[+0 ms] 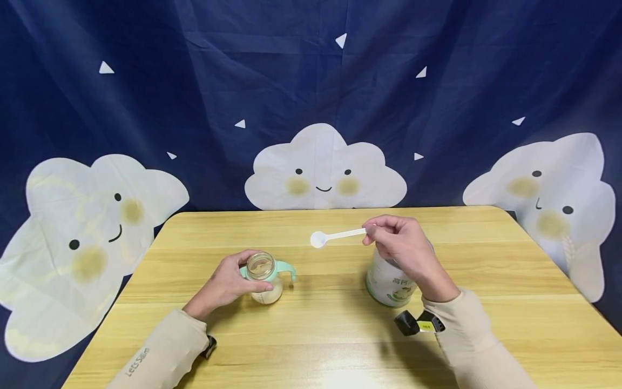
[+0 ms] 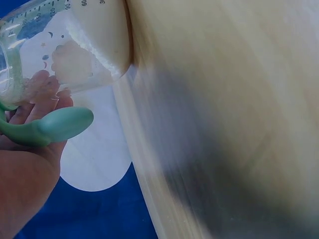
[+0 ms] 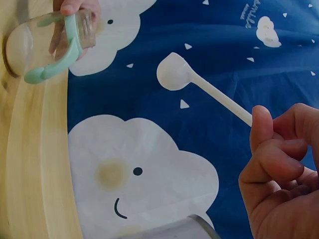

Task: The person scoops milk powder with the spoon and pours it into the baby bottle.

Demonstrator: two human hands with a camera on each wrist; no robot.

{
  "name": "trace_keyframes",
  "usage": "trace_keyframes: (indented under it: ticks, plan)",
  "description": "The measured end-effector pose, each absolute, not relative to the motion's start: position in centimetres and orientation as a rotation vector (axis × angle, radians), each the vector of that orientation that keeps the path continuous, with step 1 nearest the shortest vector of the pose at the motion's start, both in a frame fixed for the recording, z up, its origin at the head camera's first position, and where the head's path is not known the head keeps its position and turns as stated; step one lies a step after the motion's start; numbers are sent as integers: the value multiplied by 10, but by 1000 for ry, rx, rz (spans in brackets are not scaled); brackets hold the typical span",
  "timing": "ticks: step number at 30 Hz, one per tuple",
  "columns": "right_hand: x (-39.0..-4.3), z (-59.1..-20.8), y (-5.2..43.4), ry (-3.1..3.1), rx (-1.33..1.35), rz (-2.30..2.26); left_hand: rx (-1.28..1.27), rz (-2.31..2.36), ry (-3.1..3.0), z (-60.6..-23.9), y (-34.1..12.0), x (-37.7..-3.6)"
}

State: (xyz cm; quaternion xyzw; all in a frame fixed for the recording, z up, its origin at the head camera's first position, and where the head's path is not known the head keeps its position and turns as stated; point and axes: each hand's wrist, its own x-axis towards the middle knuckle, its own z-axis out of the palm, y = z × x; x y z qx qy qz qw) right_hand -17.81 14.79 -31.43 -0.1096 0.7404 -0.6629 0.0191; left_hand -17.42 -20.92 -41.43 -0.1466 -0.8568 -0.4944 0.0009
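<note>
My left hand (image 1: pixel 228 284) grips a clear baby bottle (image 1: pixel 268 296) with mint-green handles, upright on the table and without a cap. Pale powder fills its lower part, sloping up one side in the left wrist view, where the printed scale (image 2: pixel 52 11) shows. Between thumb and fingers, my right hand (image 1: pixel 407 249) pinches the end of a white measuring scoop (image 1: pixel 318 239), held level in the air to the right of the bottle. Whether the scoop's bowl holds powder I cannot tell. Below the right hand stands a white and green can (image 1: pixel 389 281), its top partly hidden by that hand.
The light wooden table (image 1: pixel 320 329) carries the bottle on the left and the can on the right. Behind its far edge hangs a dark blue cloth (image 1: pixel 291 81) printed with smiling clouds. Each wrist wears a black camera strap (image 1: pixel 413 323).
</note>
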Motion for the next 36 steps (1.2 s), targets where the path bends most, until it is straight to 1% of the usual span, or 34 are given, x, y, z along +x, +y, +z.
trace_keyframes:
  ticks: [4, 28, 36]
  plan:
    - [-179, -315, 152, 2282, -365, -2079, -458, -1553, -2696, -414, -210, -175]
    - [-178, -309, 174, 2247, -313, -2162, -481, -1586, -2669, -414, -209, -176]
    - [-178, -311, 186, 2191, -346, -2244, -476, -1574, -2685, -413, -209, -174]
